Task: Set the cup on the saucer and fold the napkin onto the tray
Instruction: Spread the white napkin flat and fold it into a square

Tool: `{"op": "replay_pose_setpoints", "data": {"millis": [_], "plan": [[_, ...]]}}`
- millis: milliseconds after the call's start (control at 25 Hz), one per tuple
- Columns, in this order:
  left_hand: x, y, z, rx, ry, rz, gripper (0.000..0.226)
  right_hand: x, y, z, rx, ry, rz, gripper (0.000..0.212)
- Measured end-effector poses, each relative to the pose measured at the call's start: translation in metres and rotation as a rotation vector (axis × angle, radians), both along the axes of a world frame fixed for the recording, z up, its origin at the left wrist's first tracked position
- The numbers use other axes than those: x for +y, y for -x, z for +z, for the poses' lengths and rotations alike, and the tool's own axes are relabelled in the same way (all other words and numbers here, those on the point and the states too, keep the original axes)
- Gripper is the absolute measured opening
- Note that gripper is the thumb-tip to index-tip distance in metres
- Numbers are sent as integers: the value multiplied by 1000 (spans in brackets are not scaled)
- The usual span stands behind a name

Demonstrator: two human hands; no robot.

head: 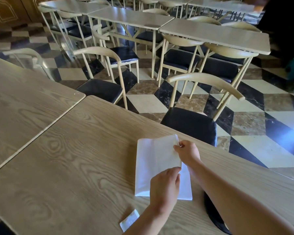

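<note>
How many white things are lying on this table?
2: the napkin, pinched by the left hand and right hand, and a small white packet nearer the person. Arms may hide more.

Just right of the folded white napkin (pixel 149 165), a dark curved flat shape (pixel 212 216) lies mostly hidden beneath the right forearm (pixel 231 194); its kind cannot be told.

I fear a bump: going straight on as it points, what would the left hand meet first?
Likely the right hand at its wrist, beyond the napkin fold the left hand pinches; depth is unclear.
</note>
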State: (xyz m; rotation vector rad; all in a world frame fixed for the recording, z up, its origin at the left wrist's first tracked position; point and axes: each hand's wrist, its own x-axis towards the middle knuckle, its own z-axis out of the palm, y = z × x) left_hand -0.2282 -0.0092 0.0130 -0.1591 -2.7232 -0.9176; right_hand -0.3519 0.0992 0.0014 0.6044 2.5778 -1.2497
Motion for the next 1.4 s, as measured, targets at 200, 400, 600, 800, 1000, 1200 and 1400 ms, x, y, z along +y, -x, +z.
{"op": "replay_pose_setpoints", "data": {"millis": [200, 400, 600, 800, 1000, 1200, 1400], "plan": [[18, -8, -22, -57, 170, -136, 29, 28, -8, -22, -47, -79, 2, 25], [28, -15, -34, -158, 312, -262, 30, 37, -13, -36, -29, -164, 21, 13], [30, -21, -44, -89, 209, -291, 16, 42, -18, -42, -9, -213, 35, 33], [-24, -6, -66, 3, 233, -38, 37, 32, -40, -46, 280, -493, 451, 58], [-78, 31, -82, -187, 453, -36, 74, 15, -58, -76, 173, -665, 641, 81], [-87, 44, -98, -257, 524, -71, 85, 13, -66, -96, 224, -709, 561, 90], [-83, 65, -91, -215, 480, -89, 82, 11, -68, -98, 248, -736, 533, 90]]}}
